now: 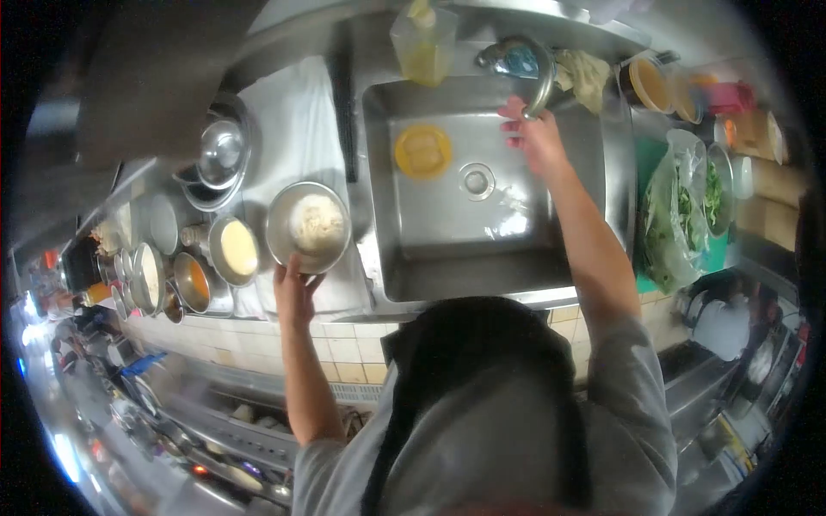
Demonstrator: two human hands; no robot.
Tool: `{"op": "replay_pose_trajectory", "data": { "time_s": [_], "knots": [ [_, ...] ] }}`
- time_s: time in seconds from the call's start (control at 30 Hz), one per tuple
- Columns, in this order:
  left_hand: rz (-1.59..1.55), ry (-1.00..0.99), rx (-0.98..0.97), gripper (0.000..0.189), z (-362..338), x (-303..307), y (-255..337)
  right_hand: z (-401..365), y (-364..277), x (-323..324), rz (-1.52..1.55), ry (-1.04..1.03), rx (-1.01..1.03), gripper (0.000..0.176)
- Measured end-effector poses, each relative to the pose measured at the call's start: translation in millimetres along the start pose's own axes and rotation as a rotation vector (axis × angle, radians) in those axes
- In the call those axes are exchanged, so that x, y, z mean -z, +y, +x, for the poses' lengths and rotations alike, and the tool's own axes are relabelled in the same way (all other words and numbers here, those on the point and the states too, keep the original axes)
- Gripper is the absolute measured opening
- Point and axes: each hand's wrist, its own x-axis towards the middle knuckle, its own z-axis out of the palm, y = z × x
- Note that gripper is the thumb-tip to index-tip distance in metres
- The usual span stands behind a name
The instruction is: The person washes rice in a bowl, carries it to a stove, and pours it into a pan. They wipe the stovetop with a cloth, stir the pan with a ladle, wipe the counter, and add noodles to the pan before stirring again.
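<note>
My left hand point(295, 288) is at the near rim of a metal bowl point(337, 225), its fingers around the edge. Pale, whitish food point(317, 221) lies in that bowl, which is over a white cloth left of the sink. Over the right part of the steel sink point(430, 277), my right hand point(535, 139) is held under the curved faucet point(545, 84) with its fingers apart and nothing in them. A yellow round sponge or dish point(422, 151) lies in the sink, left of the drain point(477, 181).
Metal bowls point(222, 155) and containers of food, one pale yellow point(238, 247), line the left. Behind the sink are a soap bottle point(423, 47) and a rag point(582, 79). Bagged greens point(680, 211) lie on a green board at right. A person point(723, 327) is at far right.
</note>
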Motion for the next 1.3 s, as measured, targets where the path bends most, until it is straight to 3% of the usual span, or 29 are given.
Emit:
{"op": "replay_pose_trajectory", "data": {
  "time_s": [0.07, 0.17, 0.2, 0.27, 0.4, 0.47, 0.57, 0.6, 0.73, 0.8, 0.9, 1.0, 1.13, 1.17, 1.23, 1.27, 1.3],
  "knots": [
    [0.05, 0.099, -0.139, 0.064, -8.9, 2.4, 3.1, 18.3, -0.3, -3.2, 0.145, 0.052, 0.01, 0.035],
    [0.43, 0.353, -0.576, 0.065, -29.8, -11.5, 2.2, 53.9, 10.3, -6.9, 0.344, 0.135, -0.029, 0.027],
    [0.44, 0.35, -0.573, 0.065, -41.5, -31.4, 9.2, 74.2, 21.1, -1.0, 0.349, 0.14, -0.037, 0.027],
    [0.324, 0.222, -0.717, 0.055, -66.4, -60.0, 14.3, 109.3, 54.4, 10.0, 0.661, -0.055, 0.04, 0.018],
    [0.318, -0.099, -0.596, 0.037, -65.2, -111.7, -3.1, 131.7, 44.1, 5.9, 0.857, 0.084, -0.015, 0.012],
    [0.395, -0.276, -0.532, 0.033, -55.2, -142.3, -9.6, 119.2, 29.5, 2.5, 0.879, 0.048, -0.071, 0.008],
    [0.4, -0.411, -0.407, 0.034, -39.8, -194.9, -25.7, 80.6, 0.1, -19.7, 0.597, 0.277, 0.128, 0.01],
    [0.514, -0.462, -0.468, 0.035, -34.9, -214.5, -26.0, 74.5, 2.0, -20.2, 0.596, 0.272, 0.125, 0.01],
    [0.267, -0.656, -0.523, 0.039, -23.8, -292.7, -44.2, 54.2, 15.1, -17.0, 0.587, 0.213, 0.158, 0.015],
    [0.23, -0.667, -0.574, 0.04, -12.4, -319.0, -47.6, 24.2, 11.9, -28.1, 0.594, 0.201, 0.086, 0.019],
    [0.053, -0.697, -0.53, 0.04, 13.4, -346.7, -41.7, -4.5, 27.2, -43.2, 0.668, 0.003, 0.102, 0.024],
    [0.287, -0.576, -0.543, 0.042, 29.9, -354.9, -41.9, -1.5, 46.6, -41.3, 0.784, -0.157, 0.023, 0.03],
    [0.304, -0.436, -0.846, 0.048, 1.3, -362.5, -55.3, -12.7, 32.1, -49.4, 0.693, -0.219, 0.077, 0.04],
    [0.32, -0.348, -1.089, 0.055, -10.2, -366.3, -57.8, -21.8, 23.7, -53.9, 0.676, -0.222, 0.123, 0.045],
    [0.363, -0.422, -1.165, 0.066, -7.4, -360.4, -54.2, -18.0, 37.3, -49.1, 0.623, -0.343, 0.261, 0.063],
    [0.382, -0.46, -1.203, 0.071, -6.1, -357.5, -51.9, -13.5, 43.0, -43.0, 0.618, -0.346, 0.259, 0.063],
    [0.474, -0.344, -1.158, 0.064, 17.8, -366.2, -62.8, -10.1, 45.5, -37.9, 0.597, -0.362, 0.182, 0.064]
  ]
}}
